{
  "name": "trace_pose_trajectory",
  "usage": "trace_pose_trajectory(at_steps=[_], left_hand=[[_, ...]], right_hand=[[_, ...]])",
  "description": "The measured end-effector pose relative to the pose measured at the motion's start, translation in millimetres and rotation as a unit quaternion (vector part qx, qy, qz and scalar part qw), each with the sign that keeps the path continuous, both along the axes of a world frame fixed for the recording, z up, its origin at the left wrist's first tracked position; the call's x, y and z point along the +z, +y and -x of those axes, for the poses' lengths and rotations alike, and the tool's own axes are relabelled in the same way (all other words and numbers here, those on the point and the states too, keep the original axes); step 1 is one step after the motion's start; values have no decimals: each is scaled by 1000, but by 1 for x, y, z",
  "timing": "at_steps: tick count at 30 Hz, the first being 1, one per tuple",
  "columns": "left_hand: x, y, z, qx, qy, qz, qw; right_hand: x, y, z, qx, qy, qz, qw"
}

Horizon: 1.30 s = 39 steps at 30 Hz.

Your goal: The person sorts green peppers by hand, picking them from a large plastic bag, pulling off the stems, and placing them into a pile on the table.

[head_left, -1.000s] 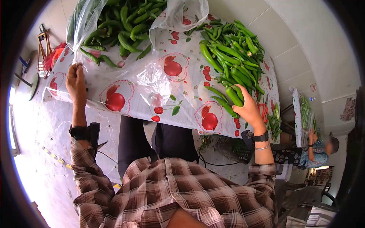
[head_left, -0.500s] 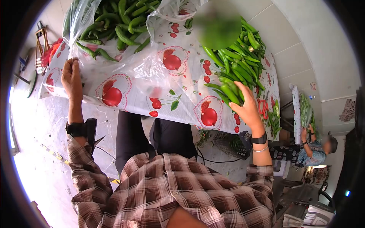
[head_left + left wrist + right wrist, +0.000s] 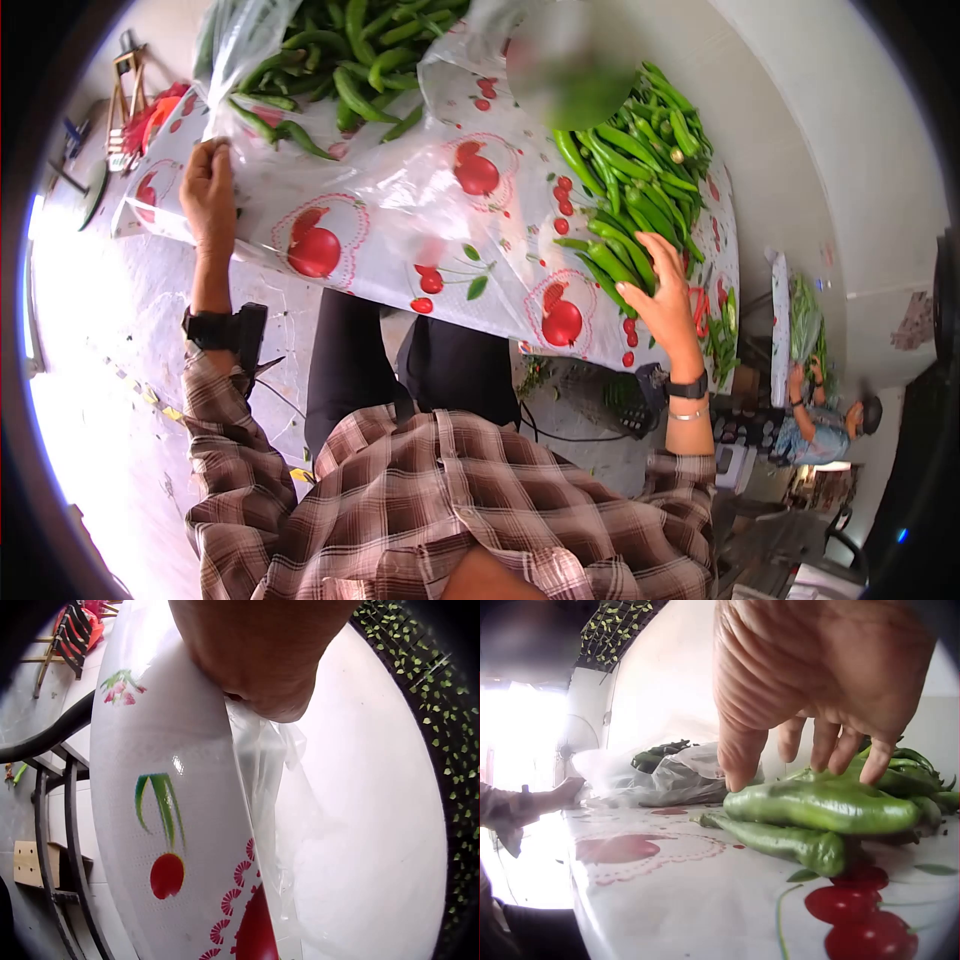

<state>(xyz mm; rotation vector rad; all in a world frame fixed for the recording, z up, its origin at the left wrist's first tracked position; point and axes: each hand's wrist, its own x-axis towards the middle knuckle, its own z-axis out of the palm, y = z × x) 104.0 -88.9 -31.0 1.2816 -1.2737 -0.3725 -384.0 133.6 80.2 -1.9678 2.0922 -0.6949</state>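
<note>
At the table's left, my left hand [image 3: 208,200] pinches the gathered edge of a clear plastic bag [image 3: 232,65] that holds green peppers [image 3: 350,60]. In the left wrist view the curled left hand [image 3: 259,656] hides its fingertips, with thin plastic [image 3: 262,765] hanging below. My right hand [image 3: 668,305] is spread over a few green peppers [image 3: 612,258] at the near edge of a pepper heap [image 3: 640,170]. In the right wrist view the right hand [image 3: 825,682] arches over a pepper [image 3: 821,806], fingers apart and thumb tip at its end; another pepper [image 3: 787,841] lies in front.
The patterned tablecloth [image 3: 380,230] carries red-handled scissors [image 3: 701,310] and small green peppers [image 3: 722,345] on the right. A dark crate [image 3: 600,395] stands below the near edge. Another person [image 3: 820,430] is at a second table [image 3: 780,330] on the right.
My right hand has loosened from the peppers it held, which now lie on the cloth beside the heap. The left hand keeps its hold on the bag; the head view has shifted slightly.
</note>
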Motion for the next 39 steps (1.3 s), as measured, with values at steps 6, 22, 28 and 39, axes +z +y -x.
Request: trace_pose_trajectory(at_steps=[6,22,28,39], left_hand=[[2,3,7,25,-7,4,1000],[19,15,20,25,41,-16,999],[21,17,22,19,54,-4,998],[27,20,20,2,58,-22,998]], right_hand=[[27,-24,-22,39,-58,33,997],[67,-217,-201,349,-65,15,935],[33,-299,-265,351,99,86,927],[-9,-326,-333,221,182,60,956]])
